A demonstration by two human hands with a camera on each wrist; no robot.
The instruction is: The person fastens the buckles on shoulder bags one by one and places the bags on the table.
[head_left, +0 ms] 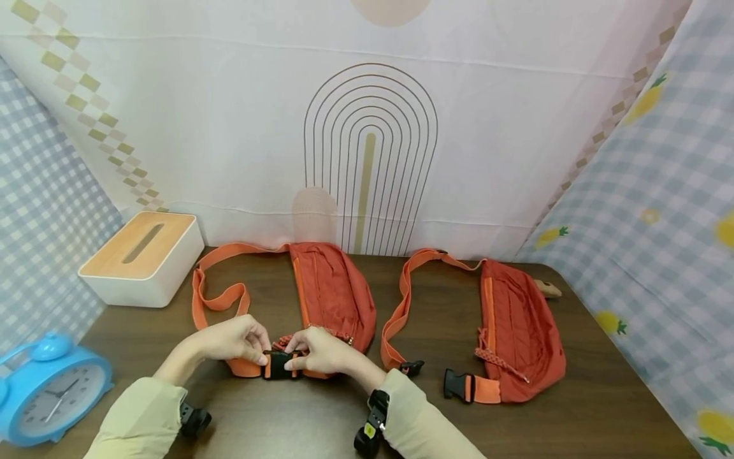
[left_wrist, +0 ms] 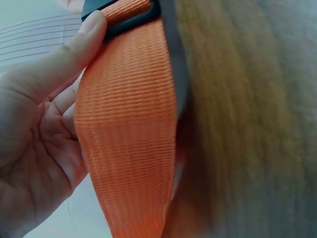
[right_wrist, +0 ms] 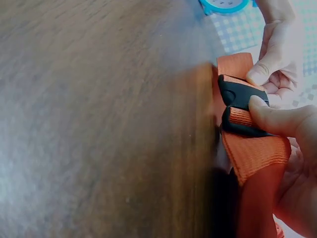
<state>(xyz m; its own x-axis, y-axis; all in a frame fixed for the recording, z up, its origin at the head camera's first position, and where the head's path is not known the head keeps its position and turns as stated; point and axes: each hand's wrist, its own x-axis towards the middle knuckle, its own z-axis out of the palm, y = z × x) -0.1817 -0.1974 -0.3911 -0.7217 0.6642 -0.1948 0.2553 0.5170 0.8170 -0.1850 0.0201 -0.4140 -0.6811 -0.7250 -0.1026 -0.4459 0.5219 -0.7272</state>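
A black side-release buckle (head_left: 280,365) joins the orange strap (head_left: 220,255) of the left red waist bag (head_left: 338,293); its two halves look fitted together. My left hand (head_left: 243,338) pinches the buckle's left end, thumb (left_wrist: 91,34) on the black edge where the webbing (left_wrist: 126,104) loops through. From the other side, my right hand (head_left: 323,350) grips the buckle's right end, with its thumb (right_wrist: 272,116) pressed on the black plastic (right_wrist: 242,94). The buckle is held low in front of the bag, near the tabletop.
A second red waist bag (head_left: 518,331) lies to the right, its buckle halves (head_left: 459,386) apart. At the left stand a white tissue box (head_left: 143,261) with a wooden lid and a blue alarm clock (head_left: 54,395). A small tan object (head_left: 548,289) lies behind the right bag.
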